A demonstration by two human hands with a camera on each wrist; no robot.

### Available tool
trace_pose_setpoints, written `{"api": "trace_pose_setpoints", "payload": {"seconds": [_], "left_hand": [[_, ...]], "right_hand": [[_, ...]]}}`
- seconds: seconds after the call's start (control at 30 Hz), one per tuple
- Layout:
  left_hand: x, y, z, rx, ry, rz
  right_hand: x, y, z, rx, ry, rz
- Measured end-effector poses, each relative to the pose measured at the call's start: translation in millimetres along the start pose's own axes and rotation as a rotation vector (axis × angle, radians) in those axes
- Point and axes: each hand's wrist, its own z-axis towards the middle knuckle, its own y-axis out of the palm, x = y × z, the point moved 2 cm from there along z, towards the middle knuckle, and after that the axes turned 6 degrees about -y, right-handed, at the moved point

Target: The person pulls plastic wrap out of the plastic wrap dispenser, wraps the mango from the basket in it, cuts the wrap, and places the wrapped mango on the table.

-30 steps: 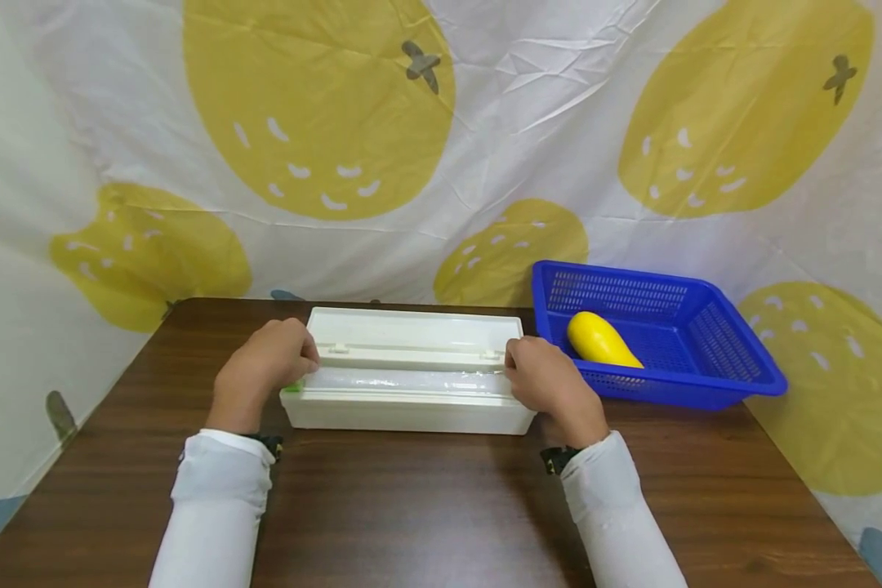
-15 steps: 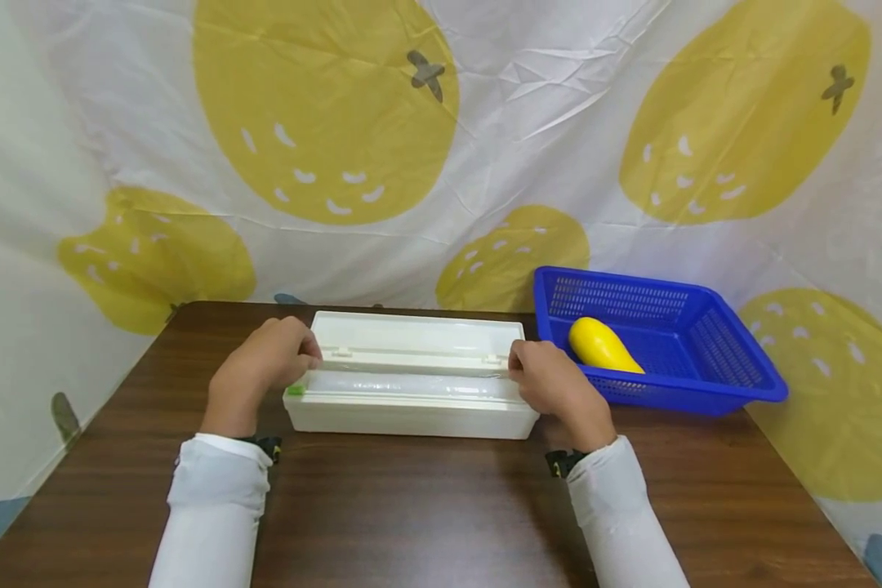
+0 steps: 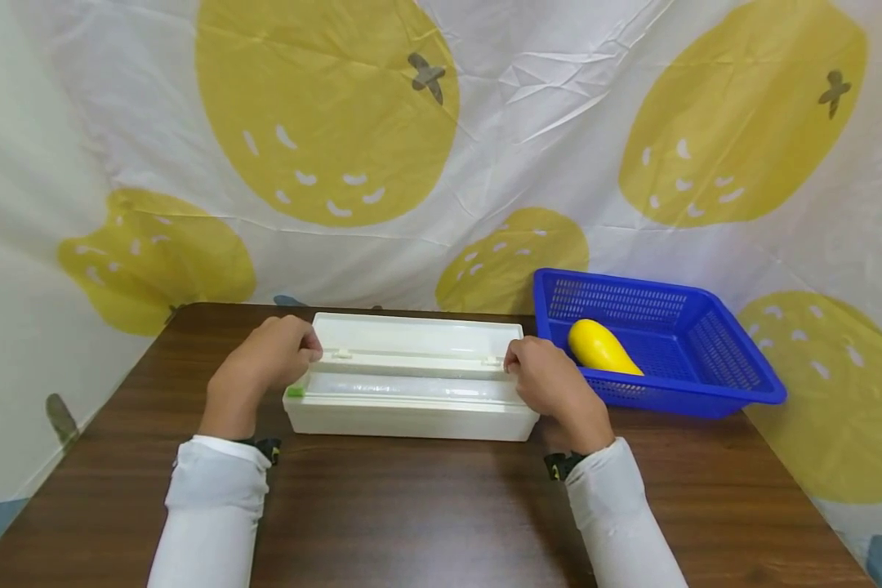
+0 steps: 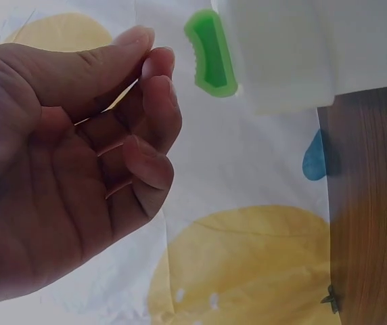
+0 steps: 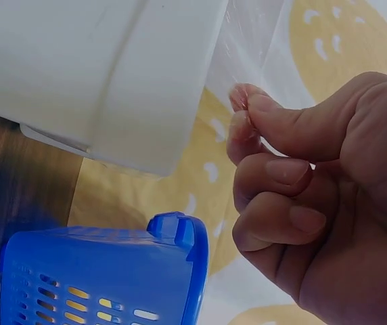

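A white cling film box (image 3: 412,423) stands on the table with its lid (image 3: 419,335) tipped open toward the back. Inside lies a roll of clear cling film (image 3: 412,387). My left hand (image 3: 268,359) is above the box's left end, thumb and index fingertip together; the film there is barely visible in the left wrist view. Above the right end, my right hand (image 3: 551,380) pinches the film's edge, and the stretched cling film (image 5: 251,40) shows at those fingertips in the right wrist view. A green end piece (image 4: 211,54) sits at the box's left end.
Right of the box, a blue plastic basket (image 3: 706,388) holds a yellow, elongated vegetable-like object (image 3: 603,347). Behind the brown wooden table (image 3: 412,514) hangs a white cloth (image 3: 529,122) with a yellow fruit print.
Both hands have risen slightly relative to the box, keeping their spacing. The head view has shifted a little. Box and basket stay in place on the table.
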Motion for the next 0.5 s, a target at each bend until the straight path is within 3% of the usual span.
{"api": "trace_pose_setpoints", "payload": {"seconds": [0.5], "left_hand": [[-3.1,-3.1,2.4,0.023,0.005,-0.021]], "right_hand": [[0.6,-6.4,-0.5,0.089,0.044,0.025]]}}
